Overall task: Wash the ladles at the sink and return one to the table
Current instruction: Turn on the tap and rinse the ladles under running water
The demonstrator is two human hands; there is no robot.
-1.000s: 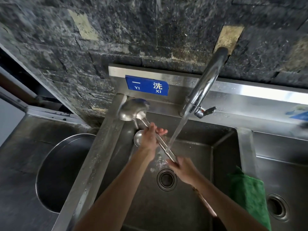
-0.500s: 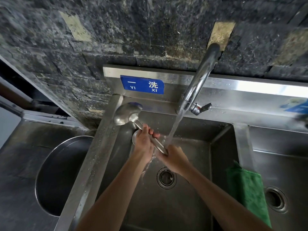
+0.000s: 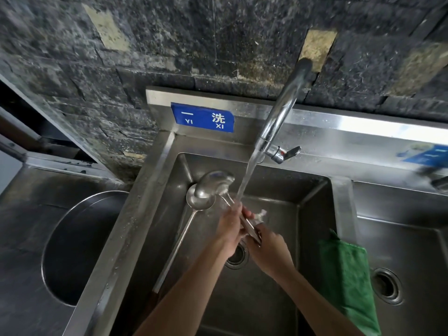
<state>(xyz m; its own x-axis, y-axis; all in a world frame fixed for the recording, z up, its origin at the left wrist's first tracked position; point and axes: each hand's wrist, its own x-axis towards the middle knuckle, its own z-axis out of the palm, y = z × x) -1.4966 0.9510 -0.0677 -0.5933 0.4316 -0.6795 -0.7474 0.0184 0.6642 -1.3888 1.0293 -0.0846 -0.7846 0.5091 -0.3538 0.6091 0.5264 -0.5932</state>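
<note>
Both hands hold one steel ladle point(image 3: 214, 184) over the left sink basin point(image 3: 271, 299). Its bowl points up and left, and its handle runs down to the right. My left hand point(image 3: 230, 226) grips the upper handle; my right hand point(image 3: 269, 248) grips the lower handle. Water from the tap point(image 3: 283, 110) falls onto the handle just above my left hand. A second ladle point(image 3: 197, 202) lies in the basin, bowl at the back left, long handle running toward the front left.
A green cloth point(image 3: 349, 282) hangs over the divider between the left basin and the right basin point(image 3: 400, 251). A round dark opening point(image 3: 80, 248) sits in the counter to the left. A blue sign point(image 3: 202, 117) is on the backsplash, under a dark stone wall.
The held ladle has dropped lower into the basin and shifted right, its bowl now over the resting ladle's bowl. My hands stay close together on the handle under the stream.
</note>
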